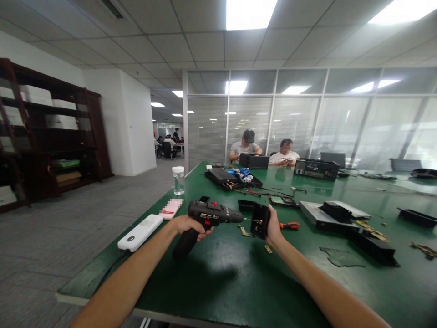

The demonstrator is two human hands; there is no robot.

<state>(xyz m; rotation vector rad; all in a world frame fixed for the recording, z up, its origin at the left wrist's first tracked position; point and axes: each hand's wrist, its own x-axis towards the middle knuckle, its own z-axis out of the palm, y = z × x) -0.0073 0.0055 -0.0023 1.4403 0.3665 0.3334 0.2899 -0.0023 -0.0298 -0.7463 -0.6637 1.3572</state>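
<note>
My left hand [193, 226] is wrapped round the grip of a black cordless drill [211, 213] with red details. The drill lies level, its long thin bit pointing right. In my right hand [273, 228] is a black plastic housing [260, 221], stood on edge above the table with its inner side towards the drill. The bit's tip reaches inside it, near some brass-coloured metal; whether it sits in a screw I cannot tell. Small brass pieces [244, 231] lie on the table below. Just beyond my right hand is an orange-and-black screwdriver [290, 225].
On the green table [205, 291] are a white power bank [140, 232], a lidded clear jar [178, 181], metal-cased devices [322, 215], a black tray [417, 217] and a dark flat shard [341, 257]. Two people [244, 148] sit at the far side.
</note>
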